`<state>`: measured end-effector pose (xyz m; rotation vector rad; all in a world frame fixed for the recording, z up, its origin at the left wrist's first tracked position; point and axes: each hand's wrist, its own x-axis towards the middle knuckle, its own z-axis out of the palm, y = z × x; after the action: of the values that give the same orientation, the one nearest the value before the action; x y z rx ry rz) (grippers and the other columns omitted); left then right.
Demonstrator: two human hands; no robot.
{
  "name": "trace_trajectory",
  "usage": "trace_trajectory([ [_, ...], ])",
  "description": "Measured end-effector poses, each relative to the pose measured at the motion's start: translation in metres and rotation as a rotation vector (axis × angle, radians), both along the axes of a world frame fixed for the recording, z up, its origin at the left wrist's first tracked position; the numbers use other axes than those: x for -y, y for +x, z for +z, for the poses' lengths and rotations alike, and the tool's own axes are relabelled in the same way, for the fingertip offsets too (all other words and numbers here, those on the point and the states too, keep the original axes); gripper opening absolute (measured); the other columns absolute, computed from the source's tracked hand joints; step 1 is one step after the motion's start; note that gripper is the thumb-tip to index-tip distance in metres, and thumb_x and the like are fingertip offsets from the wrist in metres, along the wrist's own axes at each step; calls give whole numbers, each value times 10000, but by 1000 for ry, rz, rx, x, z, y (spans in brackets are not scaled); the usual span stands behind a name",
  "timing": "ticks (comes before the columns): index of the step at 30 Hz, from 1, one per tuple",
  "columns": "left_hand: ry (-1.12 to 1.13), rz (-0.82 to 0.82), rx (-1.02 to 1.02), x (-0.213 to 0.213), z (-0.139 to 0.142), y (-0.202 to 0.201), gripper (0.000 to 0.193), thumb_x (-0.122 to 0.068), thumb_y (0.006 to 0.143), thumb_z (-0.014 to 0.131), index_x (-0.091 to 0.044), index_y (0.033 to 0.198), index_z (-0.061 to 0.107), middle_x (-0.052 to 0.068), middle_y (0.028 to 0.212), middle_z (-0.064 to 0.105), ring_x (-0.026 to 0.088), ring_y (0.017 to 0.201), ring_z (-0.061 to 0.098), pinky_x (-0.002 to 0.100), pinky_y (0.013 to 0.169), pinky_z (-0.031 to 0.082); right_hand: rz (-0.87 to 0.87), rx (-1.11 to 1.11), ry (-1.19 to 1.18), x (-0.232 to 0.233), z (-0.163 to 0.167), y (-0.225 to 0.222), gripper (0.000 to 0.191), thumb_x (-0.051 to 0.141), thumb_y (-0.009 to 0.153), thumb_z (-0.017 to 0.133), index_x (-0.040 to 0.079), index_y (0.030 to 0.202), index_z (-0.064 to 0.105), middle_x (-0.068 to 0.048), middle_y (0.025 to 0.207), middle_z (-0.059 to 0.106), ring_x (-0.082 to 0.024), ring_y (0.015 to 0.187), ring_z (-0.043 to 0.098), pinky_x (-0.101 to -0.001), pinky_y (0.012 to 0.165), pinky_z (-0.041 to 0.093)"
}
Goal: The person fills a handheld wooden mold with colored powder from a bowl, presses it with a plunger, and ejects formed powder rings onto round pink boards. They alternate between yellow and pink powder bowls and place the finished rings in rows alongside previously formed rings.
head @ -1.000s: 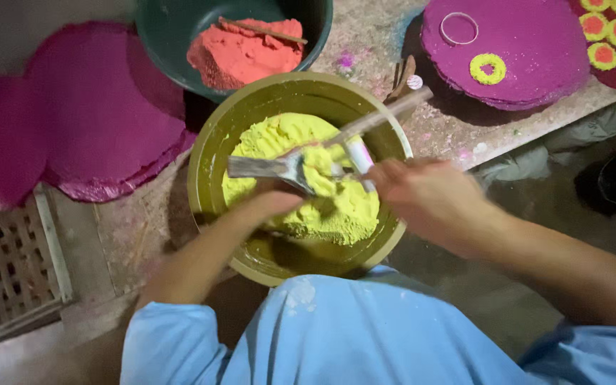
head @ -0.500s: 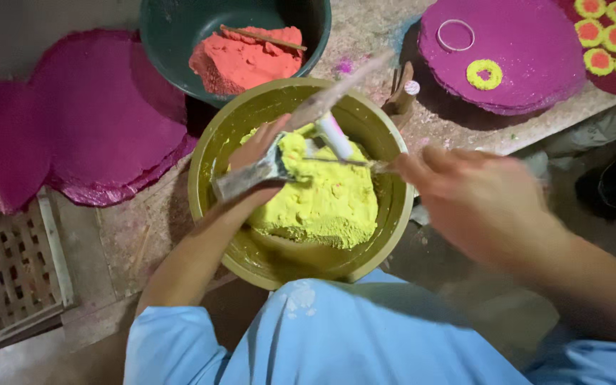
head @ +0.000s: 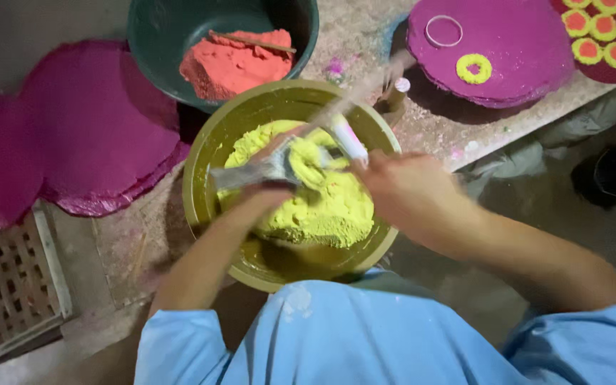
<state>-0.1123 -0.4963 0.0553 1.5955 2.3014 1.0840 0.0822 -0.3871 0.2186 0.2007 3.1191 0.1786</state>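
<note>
We see the left hand (head: 269, 178) reaching into the round olive-green plastic basin (head: 204, 207), its fingers closed around a flat metal scoop (head: 251, 173) that lies roughly level across the heap of yellow-green powder (head: 329, 207) filling the basin; a clump of the same powder sits on the scoop's blade. The right hand (head: 404, 192) comes in over the basin's right rim and is clenched on a slim stick-like tool with a white and pink grip (head: 347, 137), whose far end is blurred and slants up toward the bench's back edge. The two tools meet above the middle of the powder. The basin stands at the near edge of the dusty stone bench (head: 465, 135), just in front of a dark green round tub (head: 155, 43) holding orange-red powder (head: 233, 64). At the bench's left end lies a magenta lobed slab (head: 87, 135); toward the right end lies a purple round slab (head: 507, 50) bearing a yellow ring (head: 473, 68). Both sleeves of a light blue shirt (head: 336, 335) show below.
</note>
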Motion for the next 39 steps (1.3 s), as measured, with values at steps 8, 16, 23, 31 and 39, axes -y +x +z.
trace_trajectory([
  [8, 185, 138, -160, -4, 6, -33, 739, -254, 914, 723, -97, 1563, 404, 123, 1531, 536, 362, 1318, 559, 424, 998, 490, -197, -454, -819, -10, -107, -11, 660, -15, 927, 618, 121, 1554, 462, -203, 996, 696, -317, 831, 692, -364, 763, 554],
  [16, -31, 265, -547, -14, 24, -49, 588, -315, 900, 694, -149, 1428, 497, 176, 1631, 320, 368, 1420, 392, 452, 1119, 454, -59, -418, -1121, -30, -153, -3, 460, 97, 1057, 581, 58, 1507, 491, -198, 1307, 717, -199, 1168, 679, -312, 985, 507],
  [23, 330, 330, 684, -23, 16, -48, 680, -414, 958, 506, -80, 1542, 405, 254, 1558, 361, 360, 1236, 377, 507, 950, 308, -202, -427, -1061, -30, -170, -31, 488, 146, 1018, 585, 66, 1494, 510, -209, 1177, 729, -245, 1046, 718, -328, 906, 541],
  [31, 827, 68, 860, -12, -55, -141, 516, -85, 915, 720, -111, 1370, 477, 65, 1392, 555, 206, 1262, 574, 408, 1076, 486, -54, -8, -1028, -33, -184, -22, 489, 127, 1002, 557, 99, 1488, 514, -190, 1306, 660, -317, 1159, 661, -377, 1007, 501],
  [39, 283, -258, 1664, -49, -71, 33, 350, -9, 819, 676, 44, 1165, 670, 129, 1023, 685, 212, 880, 652, 356, 780, 565, 460, -848, -2147, -106, -137, -50, 716, 546, 1029, 514, 188, 1602, 277, -150, 1540, 483, -267, 1397, 517, -438, 1187, 416],
])
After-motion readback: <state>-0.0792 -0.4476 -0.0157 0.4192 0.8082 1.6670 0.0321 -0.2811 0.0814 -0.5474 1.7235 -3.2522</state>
